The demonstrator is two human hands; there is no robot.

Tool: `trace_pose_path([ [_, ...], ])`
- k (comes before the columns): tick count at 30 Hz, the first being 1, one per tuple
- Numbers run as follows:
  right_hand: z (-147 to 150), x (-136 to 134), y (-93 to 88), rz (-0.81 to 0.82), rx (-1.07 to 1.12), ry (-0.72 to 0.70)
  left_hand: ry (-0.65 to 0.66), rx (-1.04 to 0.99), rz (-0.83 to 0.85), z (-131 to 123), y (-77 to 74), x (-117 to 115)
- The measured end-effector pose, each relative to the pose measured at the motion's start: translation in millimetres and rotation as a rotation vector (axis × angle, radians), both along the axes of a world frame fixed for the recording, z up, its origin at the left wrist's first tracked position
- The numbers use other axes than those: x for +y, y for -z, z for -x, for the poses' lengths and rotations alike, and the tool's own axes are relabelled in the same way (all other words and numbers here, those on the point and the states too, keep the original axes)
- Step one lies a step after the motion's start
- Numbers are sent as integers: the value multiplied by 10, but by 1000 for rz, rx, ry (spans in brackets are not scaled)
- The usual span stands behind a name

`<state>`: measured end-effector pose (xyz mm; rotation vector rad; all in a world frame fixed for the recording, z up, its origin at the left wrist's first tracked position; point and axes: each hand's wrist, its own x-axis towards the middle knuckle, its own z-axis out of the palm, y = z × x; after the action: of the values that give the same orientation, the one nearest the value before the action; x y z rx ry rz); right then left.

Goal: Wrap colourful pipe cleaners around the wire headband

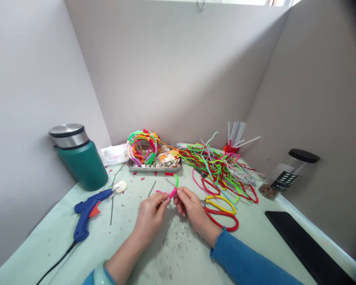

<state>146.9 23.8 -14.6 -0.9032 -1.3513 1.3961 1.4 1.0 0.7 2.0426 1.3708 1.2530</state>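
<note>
The left hand [151,217] is pinching the near end of a pink pipe-cleaner coil [173,193], and the right hand [192,206] is gripping its far end, both with fingers closed. The coil is sitting between the fingertips above the bench [130,253], neither hand being nearer; its long axis is slanting up and rightward, away from the wearer. A green pipe-cleaner length [177,181] is rising beyond the right fingertips, while scissors [222,212] are lying just right of that hand.

A teal insulated bottle [87,166] stands at the left side of the bench [52,237]. At the right are a black-lidded transparent jar [289,172] and a flat black object [308,247].
</note>
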Motion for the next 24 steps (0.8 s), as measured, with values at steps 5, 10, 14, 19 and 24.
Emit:
trace_pose_path([
  [5, -1, -31, -42, -127, -133, 8, -55, -85, 171, 9, -58, -16],
  [10, 9, -76, -56, -422, -349, 22, -31, -207, 225, 32, -38, -10],
  [14, 5, -73, -52, -483, -386, 31, 1, -215, 235, 37, -42, -16],
  [19, -16, -51, -66, -493, -375, 156, 6, -196, 203, 30, -75, -40],
  [24, -35, -72, -105, -651, -489, 281, -86, -85, 97, 22, -91, -45],
])
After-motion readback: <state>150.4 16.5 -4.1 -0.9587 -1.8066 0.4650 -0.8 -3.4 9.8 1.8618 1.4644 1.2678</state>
